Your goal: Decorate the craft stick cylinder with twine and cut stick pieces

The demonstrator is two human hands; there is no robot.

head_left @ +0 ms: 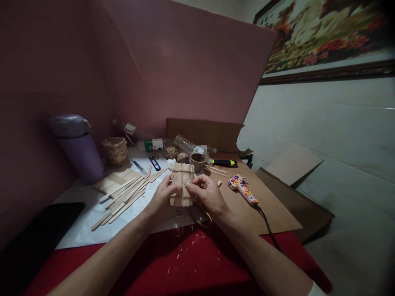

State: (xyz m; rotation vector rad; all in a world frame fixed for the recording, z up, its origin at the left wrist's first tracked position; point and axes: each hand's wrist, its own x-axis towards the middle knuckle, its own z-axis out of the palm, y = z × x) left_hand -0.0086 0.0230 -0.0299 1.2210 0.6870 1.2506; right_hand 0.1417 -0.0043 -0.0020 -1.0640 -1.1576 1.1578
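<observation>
Between my hands is a small panel of craft sticks (182, 195) set side by side, with a narrow strip across it near the top and another near the bottom. My left hand (163, 196) grips its left edge, thumb on the face. At the right side, my right hand (210, 195) is closed in a pinch against the panel's face; whatever lies between its fingertips is too small to name. Below that hand shows a yellow-and-black loop (204, 222), partly hidden. Loose craft sticks (127, 199) lie left of my left hand, beside a banded bundle of sticks (113, 181).
A floral-patterned glue gun (243, 190) rests on cardboard (271, 211) at right, its cord trailing forward. Behind stand a brown cup (198, 163), twine balls (171, 152), plastic bottles (187, 144) and a yellow-black cutter (224, 163). A purple tumbler (80, 150) and woven basket (115, 151) stand left.
</observation>
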